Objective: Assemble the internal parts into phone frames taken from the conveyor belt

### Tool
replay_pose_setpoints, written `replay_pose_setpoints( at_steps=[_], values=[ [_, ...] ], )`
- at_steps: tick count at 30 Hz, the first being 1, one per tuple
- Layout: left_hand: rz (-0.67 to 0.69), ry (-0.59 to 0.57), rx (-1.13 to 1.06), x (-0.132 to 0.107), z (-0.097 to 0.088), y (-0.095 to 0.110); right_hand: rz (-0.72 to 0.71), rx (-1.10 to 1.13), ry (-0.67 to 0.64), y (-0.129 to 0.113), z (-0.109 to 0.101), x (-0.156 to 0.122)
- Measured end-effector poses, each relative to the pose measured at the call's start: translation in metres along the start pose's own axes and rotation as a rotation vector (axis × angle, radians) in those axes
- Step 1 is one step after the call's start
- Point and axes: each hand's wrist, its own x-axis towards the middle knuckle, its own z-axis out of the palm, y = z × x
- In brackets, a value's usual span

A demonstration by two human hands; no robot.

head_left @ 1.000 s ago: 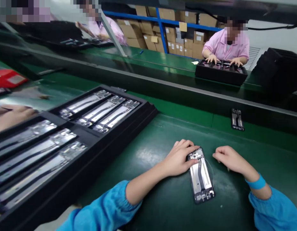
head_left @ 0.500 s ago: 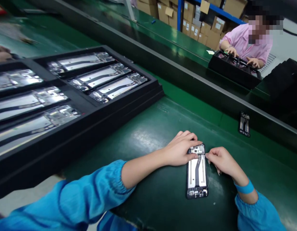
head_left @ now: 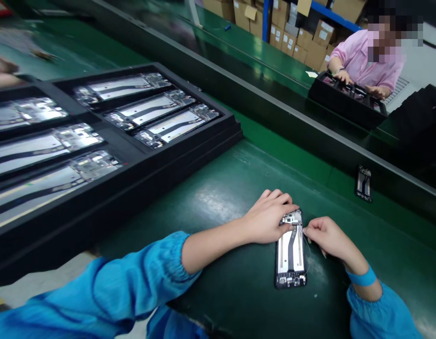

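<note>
An opened phone [head_left: 285, 254] lies flat on the green worktop with its circuit board and dark ribbon cable exposed. My left hand [head_left: 265, 217] grips its upper end, thumb over the board area and fingers at the top edge. At the phone's right edge, my right hand [head_left: 325, 234] pinches a thin cable [head_left: 308, 254], which curves down along that side. The cable's lower end runs to the phone's bottom part; its tip between my fingers is hidden.
A black tray [head_left: 189, 162] with several opened phones stands at left. Another opened phone [head_left: 363, 183] lies at right near the dark rail [head_left: 291, 123]. Across the rail a co-worker in pink handles a black tray [head_left: 348, 100]. Another person's hand [head_left: 4, 73] shows at far left.
The view has shifted slightly. Both my hands stay at the phone in nearly the same pose, and the thin cable's loop lies a little closer to its side. The co-worker's hands have moved slightly.
</note>
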Motion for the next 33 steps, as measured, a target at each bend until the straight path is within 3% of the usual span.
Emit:
replay_pose_setpoints(
  at_steps=[3,5,9,12,16,19,23,26,30,33],
  values=[
    [0.235,0.0,0.079,0.005,-0.001,0.002,-0.083,0.11,-0.014,0.002,-0.01,-0.008],
    [0.295,-0.01,0.148,0.006,0.0,0.002,-0.143,0.184,0.045,0.006,-0.018,-0.017],
    [0.15,0.029,0.26,-0.006,0.005,0.002,-0.175,0.071,0.188,0.021,-0.024,-0.039],
    [0.098,0.002,0.223,-0.02,0.002,0.004,-0.097,-0.126,0.162,0.032,-0.014,-0.053],
    [0.036,-0.147,0.113,-0.025,-0.009,0.015,0.004,-0.337,0.089,0.028,0.003,-0.065],
    [0.107,-0.137,0.019,-0.016,-0.004,0.027,-0.005,-0.436,0.07,0.018,0.008,-0.07],
    [0.239,-0.061,-0.004,0.002,0.02,0.039,-0.015,-0.52,0.032,0.009,0.008,-0.07],
    [0.288,-0.018,0.024,0.007,0.031,0.041,0.016,-0.432,-0.061,0.009,0.006,-0.067],
    [0.286,0.021,-0.02,0.002,0.033,0.041,0.235,-0.076,-0.173,0.015,0.005,-0.06],
    [0.279,0.015,-0.019,-0.002,0.036,0.043,0.262,0.105,-0.188,0.021,0.004,-0.055]
  ],
)
